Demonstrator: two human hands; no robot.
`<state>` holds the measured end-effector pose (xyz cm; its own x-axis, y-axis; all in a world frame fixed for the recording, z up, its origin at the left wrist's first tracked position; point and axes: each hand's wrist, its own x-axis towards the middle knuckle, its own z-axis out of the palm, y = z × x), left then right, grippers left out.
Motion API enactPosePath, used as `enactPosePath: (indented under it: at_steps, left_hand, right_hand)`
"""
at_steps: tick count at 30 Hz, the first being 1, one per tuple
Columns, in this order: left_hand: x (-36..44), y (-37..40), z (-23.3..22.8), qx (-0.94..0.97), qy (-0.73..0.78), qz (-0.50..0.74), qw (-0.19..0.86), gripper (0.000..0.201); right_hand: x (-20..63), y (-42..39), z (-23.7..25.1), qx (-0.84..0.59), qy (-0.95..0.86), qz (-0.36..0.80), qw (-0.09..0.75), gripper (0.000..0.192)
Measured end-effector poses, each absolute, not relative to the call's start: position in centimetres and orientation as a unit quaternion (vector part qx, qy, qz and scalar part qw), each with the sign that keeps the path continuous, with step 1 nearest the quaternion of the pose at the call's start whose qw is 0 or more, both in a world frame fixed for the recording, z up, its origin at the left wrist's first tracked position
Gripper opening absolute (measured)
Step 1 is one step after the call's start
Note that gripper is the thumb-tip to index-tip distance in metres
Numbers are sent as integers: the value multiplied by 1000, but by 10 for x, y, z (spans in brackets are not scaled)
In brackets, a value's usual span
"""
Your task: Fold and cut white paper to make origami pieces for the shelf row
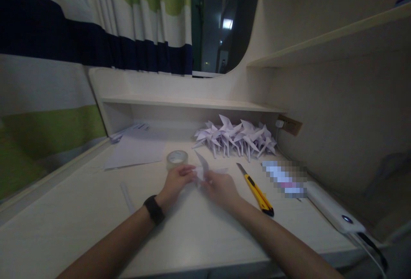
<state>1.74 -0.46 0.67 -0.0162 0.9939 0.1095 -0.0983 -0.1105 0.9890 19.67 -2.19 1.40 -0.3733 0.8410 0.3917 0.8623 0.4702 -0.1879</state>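
Between my two hands, above the middle of the desk, is a piece of folded white paper with a pointed blade standing up, like a paper pinwheel. My left hand, below a dark wristband, pinches its left side with the fingertips. On the other side my right hand closes thumb and fingers on the paper; part of it is hidden behind them. A roll of clear tape lies just beyond my left hand. To the right of my right hand is a yellow utility knife, blade out.
Several finished-looking paper pinwheels are heaped at the back. White sheets lie at the back left, and a thin white paper stick at the left. A long white device with a cable lines the right wall, beside a blurred-out object.
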Motion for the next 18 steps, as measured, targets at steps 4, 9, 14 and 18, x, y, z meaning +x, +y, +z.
enactPosePath:
  at_steps: [4, 9, 14, 18]
  left_hand:
    - [19, -6, 10, 511, 451, 567, 463, 34]
    - [22, -8, 13, 538, 461, 558, 432, 28]
    - [22, -10, 16, 590, 462, 534, 392, 26]
    - [21, -12, 18, 633, 479, 504, 341, 29]
  right_hand:
    - [197, -21, 12, -513, -825, -32, 234, 17]
    - [198, -20, 11, -517, -821, -31, 242, 16]
    - [198, -21, 11, -516, -818, -35, 252, 18]
    - [198, -20, 12, -512, -817, -35, 265, 17]
